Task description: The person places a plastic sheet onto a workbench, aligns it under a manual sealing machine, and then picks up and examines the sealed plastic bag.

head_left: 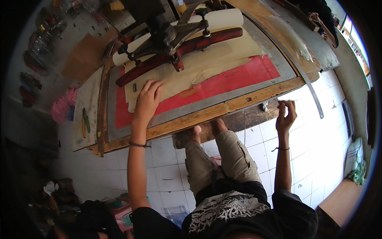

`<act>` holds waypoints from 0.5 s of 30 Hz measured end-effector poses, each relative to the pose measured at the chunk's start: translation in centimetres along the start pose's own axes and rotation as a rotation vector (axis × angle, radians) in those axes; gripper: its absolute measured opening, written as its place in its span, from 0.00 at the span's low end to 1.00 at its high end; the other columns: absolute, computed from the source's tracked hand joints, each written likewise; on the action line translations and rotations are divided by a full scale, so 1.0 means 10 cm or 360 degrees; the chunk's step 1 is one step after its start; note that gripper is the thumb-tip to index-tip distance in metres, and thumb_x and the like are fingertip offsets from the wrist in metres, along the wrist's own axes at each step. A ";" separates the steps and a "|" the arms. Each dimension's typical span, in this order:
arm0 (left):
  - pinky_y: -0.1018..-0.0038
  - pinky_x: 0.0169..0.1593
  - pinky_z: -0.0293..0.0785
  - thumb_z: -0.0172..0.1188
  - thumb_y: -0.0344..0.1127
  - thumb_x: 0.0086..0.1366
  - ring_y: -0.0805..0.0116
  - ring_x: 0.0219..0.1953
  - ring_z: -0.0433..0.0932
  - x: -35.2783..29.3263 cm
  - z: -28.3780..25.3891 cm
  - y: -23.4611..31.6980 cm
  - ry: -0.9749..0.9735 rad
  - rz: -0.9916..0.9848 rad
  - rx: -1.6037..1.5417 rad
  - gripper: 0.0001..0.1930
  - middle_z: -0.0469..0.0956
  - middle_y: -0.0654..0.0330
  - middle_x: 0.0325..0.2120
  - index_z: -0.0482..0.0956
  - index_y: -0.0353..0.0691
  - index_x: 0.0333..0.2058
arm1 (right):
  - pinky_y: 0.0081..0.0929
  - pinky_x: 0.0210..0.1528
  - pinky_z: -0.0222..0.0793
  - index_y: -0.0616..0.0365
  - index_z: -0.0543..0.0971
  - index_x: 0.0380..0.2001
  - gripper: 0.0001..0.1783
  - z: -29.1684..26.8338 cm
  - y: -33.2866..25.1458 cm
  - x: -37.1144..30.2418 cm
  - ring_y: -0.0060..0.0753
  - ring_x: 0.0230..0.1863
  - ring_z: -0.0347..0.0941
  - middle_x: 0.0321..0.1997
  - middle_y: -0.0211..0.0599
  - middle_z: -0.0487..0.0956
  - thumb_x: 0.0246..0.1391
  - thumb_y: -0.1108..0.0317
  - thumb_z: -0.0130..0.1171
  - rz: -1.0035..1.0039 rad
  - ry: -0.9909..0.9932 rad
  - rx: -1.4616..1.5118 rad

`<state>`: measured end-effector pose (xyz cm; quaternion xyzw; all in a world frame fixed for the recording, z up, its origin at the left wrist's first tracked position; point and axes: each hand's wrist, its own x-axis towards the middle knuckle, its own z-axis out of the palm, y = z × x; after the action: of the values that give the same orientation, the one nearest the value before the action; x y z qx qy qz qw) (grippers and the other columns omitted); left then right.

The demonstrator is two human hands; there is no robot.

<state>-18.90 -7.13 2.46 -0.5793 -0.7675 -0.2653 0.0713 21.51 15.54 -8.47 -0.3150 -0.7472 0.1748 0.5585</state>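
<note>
As the left hand (150, 95) reaches in on the near side of the red bar (223, 36), close to its left end, the fingers are loosely bent and a little apart, apparently resting on the tan sheet (230, 53), with no grip visible. That sheet runs beneath the bar and out on its near side, overlapping the red sheet (246, 77), and look at that ragged near edge! One sideways drag of the palm could catch it, curl it or tear it further. A loose-looking flap (201, 78), nearer the person than the bar's middle, seems the likeliest spot to crease.

Watch the small dark piece (134, 87) too, just below the bar's left end and right beside those fingers: a careless nudge could send it skidding, perhaps scuffing the surface. Should the bar drop while fingers stray under it, they could be pinched.

Over to the right hand (286, 113), well out beyond the bar's right end and nearer the person, up with fingertips drawn toward the thumb; whether they pinch anything, one cannot tell. Farther right of the bar, a metal strip (317, 104) overhangs, so a swinging elbow might knock it down.
</note>
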 end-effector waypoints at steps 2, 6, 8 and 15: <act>0.62 0.53 0.75 0.51 0.33 0.70 0.49 0.53 0.75 -0.22 0.08 0.00 0.0082 -0.0001 0.0150 0.15 0.73 0.51 0.55 0.76 0.36 0.52 | 0.31 0.40 0.68 0.64 0.80 0.32 0.04 -0.07 0.48 -0.30 0.39 0.35 0.73 0.31 0.40 0.79 0.58 0.76 0.57 0.0309 0.0001 -0.0140; 0.63 0.55 0.74 0.51 0.33 0.70 0.53 0.54 0.76 -0.68 -0.01 0.29 0.0188 -0.0425 -0.0021 0.14 0.75 0.51 0.55 0.79 0.37 0.50 | 0.45 0.62 0.61 0.59 0.69 0.58 0.26 -0.04 1.21 -0.50 0.53 0.60 0.65 0.61 0.54 0.67 0.58 0.63 0.62 0.0326 -0.0148 -0.0682; 0.64 0.54 0.74 0.51 0.32 0.70 0.53 0.53 0.77 -0.90 0.05 0.38 0.0389 -0.0474 0.0017 0.13 0.76 0.51 0.53 0.80 0.37 0.48 | 0.47 0.67 0.57 0.59 0.60 0.66 0.38 0.05 1.54 -0.56 0.59 0.66 0.60 0.66 0.60 0.61 0.58 0.58 0.62 0.0543 -0.0353 -0.0617; 0.54 0.68 0.54 0.58 0.34 0.65 0.46 0.66 0.59 -1.77 1.03 1.12 0.0981 -0.0438 0.0259 0.28 0.62 0.46 0.64 0.64 0.34 0.62 | 0.42 0.52 0.74 0.68 0.60 0.58 0.34 0.63 1.59 -0.31 0.60 0.55 0.73 0.54 0.66 0.73 0.56 0.63 0.63 0.0887 -0.0475 0.0306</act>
<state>-0.81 -15.05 -9.98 -0.3554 -0.7995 -0.3727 0.3092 20.47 25.82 -22.41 -0.4241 -0.6859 0.4350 0.4006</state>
